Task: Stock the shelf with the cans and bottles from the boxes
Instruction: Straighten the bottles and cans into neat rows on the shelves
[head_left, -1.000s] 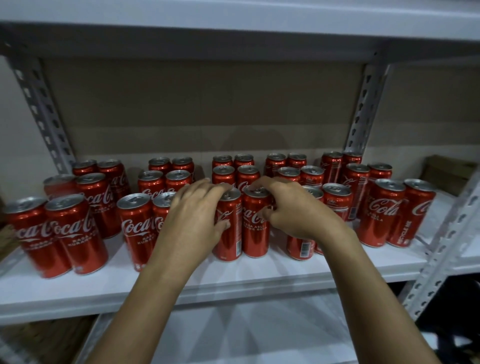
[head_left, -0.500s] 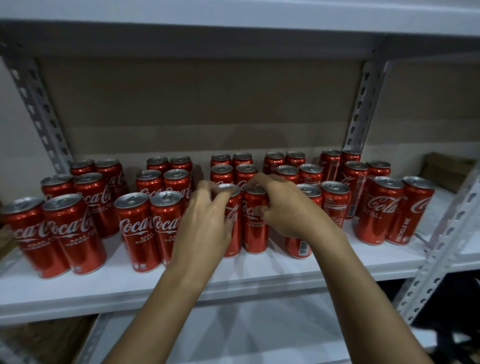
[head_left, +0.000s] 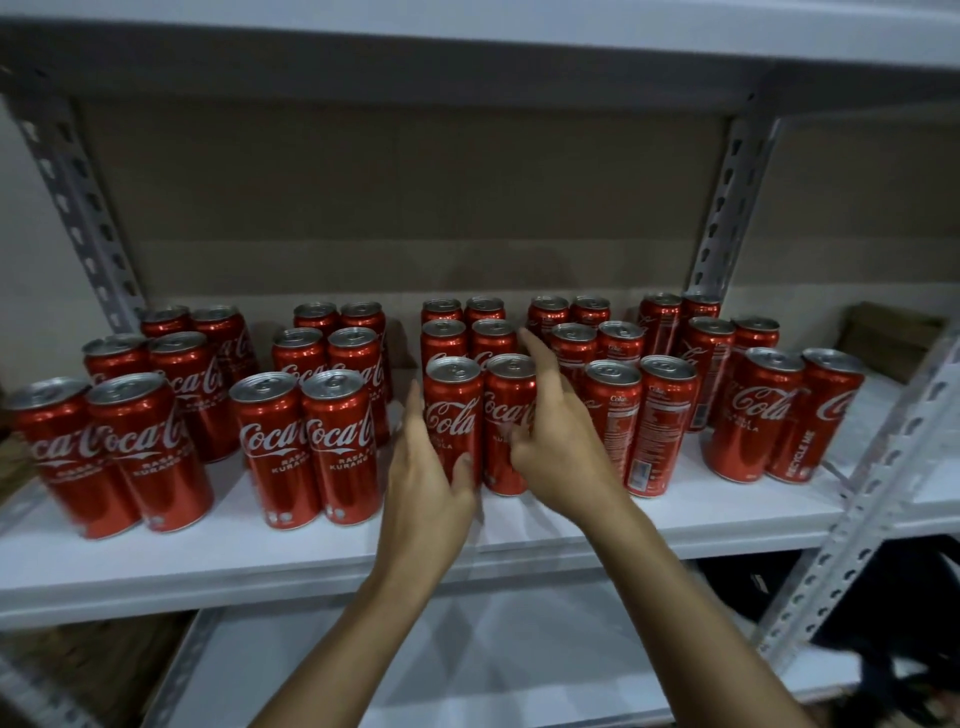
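white shelf board (head_left: 519, 540) kept a bare strip along its front edge. your left hand (head_left: 426, 483) and right hand (head_left: 556, 447), fingers straight and loose, flanked the front middle pair of cans (head_left: 480, 415) without gripping.

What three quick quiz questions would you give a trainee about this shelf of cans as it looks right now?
1. True or false: the left hand holds a can lifted off the shelf.
2. Multiple choice: the left hand and the right hand flank which cans? A, the leftmost front pair. B, the middle front pair. C, the rightmost front pair.
3. Short answer: how many cans wide is each column?

Key: 1, false: every can stands on the shelf, and both hands have straight fingers. 2, B. 3, two.
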